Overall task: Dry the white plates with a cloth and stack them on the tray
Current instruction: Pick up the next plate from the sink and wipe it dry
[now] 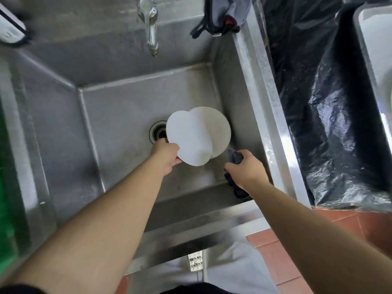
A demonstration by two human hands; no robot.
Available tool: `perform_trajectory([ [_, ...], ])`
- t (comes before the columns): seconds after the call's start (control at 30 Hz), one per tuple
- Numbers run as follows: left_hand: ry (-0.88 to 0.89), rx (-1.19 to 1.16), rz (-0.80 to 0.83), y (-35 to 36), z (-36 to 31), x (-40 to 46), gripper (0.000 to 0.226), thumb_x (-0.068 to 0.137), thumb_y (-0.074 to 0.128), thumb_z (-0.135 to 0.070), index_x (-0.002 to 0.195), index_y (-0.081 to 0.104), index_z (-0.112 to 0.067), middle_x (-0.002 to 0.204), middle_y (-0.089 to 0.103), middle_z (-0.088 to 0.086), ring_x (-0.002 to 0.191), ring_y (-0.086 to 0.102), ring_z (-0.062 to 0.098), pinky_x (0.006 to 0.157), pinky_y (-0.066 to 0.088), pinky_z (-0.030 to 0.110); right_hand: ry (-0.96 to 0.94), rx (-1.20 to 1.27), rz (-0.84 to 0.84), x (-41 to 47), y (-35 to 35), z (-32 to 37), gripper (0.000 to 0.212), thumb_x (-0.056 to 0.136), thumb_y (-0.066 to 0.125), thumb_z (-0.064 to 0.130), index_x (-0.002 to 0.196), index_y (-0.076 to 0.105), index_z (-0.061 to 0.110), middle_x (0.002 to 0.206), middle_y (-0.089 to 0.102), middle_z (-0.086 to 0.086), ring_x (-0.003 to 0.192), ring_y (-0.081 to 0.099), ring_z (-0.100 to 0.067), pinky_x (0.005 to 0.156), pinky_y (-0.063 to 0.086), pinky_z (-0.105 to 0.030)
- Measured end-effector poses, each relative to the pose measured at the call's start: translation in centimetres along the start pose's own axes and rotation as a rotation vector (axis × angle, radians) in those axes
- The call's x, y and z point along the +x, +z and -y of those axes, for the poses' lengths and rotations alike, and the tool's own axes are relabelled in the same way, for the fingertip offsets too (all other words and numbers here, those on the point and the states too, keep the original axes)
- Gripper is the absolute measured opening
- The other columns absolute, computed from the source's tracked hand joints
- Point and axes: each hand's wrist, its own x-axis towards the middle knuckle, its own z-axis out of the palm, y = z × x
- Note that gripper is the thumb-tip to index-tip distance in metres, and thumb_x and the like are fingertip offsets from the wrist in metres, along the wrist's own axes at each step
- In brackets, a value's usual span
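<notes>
While I watch over the steel sink (118, 107), my left hand (166, 154) pinches the near edge of the upper white plate (187, 139), lifted and overlapping a second plate (219, 129) that sits close to the basin's right wall, leaving bare floor to the left by the drain (157, 132). My right hand (247, 167) is balled around a dark cloth (234, 158), part of it hidden under the wrist. A black bin liner (331, 115) lies right; the tap (149, 22) stands behind.
</notes>
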Motion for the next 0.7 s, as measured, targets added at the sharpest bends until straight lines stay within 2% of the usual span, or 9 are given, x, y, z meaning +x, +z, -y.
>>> perform_trajectory([
  [0.07,0.023,0.031,0.002,-1.5,-0.2,-1.6,0.039,0.096,0.050,0.008,0.129,0.058,-0.011,0.132,0.067,0.006,0.111,0.068,0.028,0.085,0.063,0.047,0.004,0.021,0.006,-1.1,-0.3,0.2,0.032,0.084,0.066,0.042,0.113,0.053,0.041,0.082,0.074,0.010,0.067,0.073,-0.013,0.056,0.060,-0.030],
  [0.17,0.046,-0.001,0.008,-4.1,-0.4,-4.7,0.040,0.095,0.048,0.009,0.132,0.056,-0.005,0.136,0.066,0.010,0.114,0.068,0.032,0.092,0.061,0.053,-0.009,0.035,-0.008,-3.2,-0.9,1.0,0.032,0.085,0.066,0.045,0.114,0.054,0.039,0.082,0.073,0.008,0.070,0.072,-0.015,0.055,0.056,-0.029],
  [0.3,0.074,-0.071,0.002,-7.7,-1.0,-9.7,0.049,0.096,0.049,0.011,0.141,0.047,-0.009,0.140,0.058,0.008,0.115,0.065,0.035,0.084,0.063,0.056,-0.040,0.090,-0.003,-6.2,-2.0,3.1,0.040,0.087,0.070,0.044,0.120,0.049,0.034,0.092,0.066,0.007,0.080,0.067,-0.017,0.072,0.060,-0.040],
  [0.4,0.168,-0.095,-0.012,-9.9,-1.6,-13.3,0.066,0.096,0.051,0.012,0.152,0.036,-0.020,0.140,0.049,0.004,0.118,0.061,0.036,0.074,0.065,0.052,-0.059,0.166,0.027,-8.6,-3.0,5.4,0.048,0.087,0.074,0.043,0.127,0.050,0.031,0.100,0.065,0.006,0.086,0.066,-0.018,0.073,0.057,-0.038],
  [0.53,0.291,-0.139,-0.010,-12.3,-2.4,-17.8,0.067,0.097,0.053,0.010,0.151,0.038,-0.027,0.135,0.057,0.004,0.099,0.071,0.028,0.069,0.065,0.047,-0.056,0.402,0.068,-12.2,-4.6,9.0,0.054,0.087,0.077,0.053,0.131,0.056,0.028,0.110,0.070,-0.001,0.095,0.070,-0.026,0.083,0.061,-0.043],
  [0.63,0.368,-0.191,-0.006,-13.6,-3.2,-21.1,0.064,0.096,0.056,0.008,0.143,0.045,-0.034,0.130,0.060,0.000,0.094,0.075,0.026,0.067,0.065,0.042,-0.074,0.557,0.127,-14.6,-6.3,11.7,0.049,0.087,0.074,0.062,0.124,0.063,0.032,0.111,0.073,-0.007,0.094,0.075,-0.032,0.081,0.066,-0.050],
  [0.7,0.424,-0.222,-0.009,-14.1,-4.0,-23.1,0.061,0.095,0.058,0.007,0.135,0.048,-0.038,0.127,0.061,-0.002,0.091,0.076,0.023,0.066,0.064,0.039,-0.107,0.625,0.153,-16.0,-7.7,13.5,0.036,0.088,0.071,0.062,0.113,0.068,0.036,0.106,0.075,-0.007,0.083,0.079,-0.030,0.067,0.066,-0.045],
])
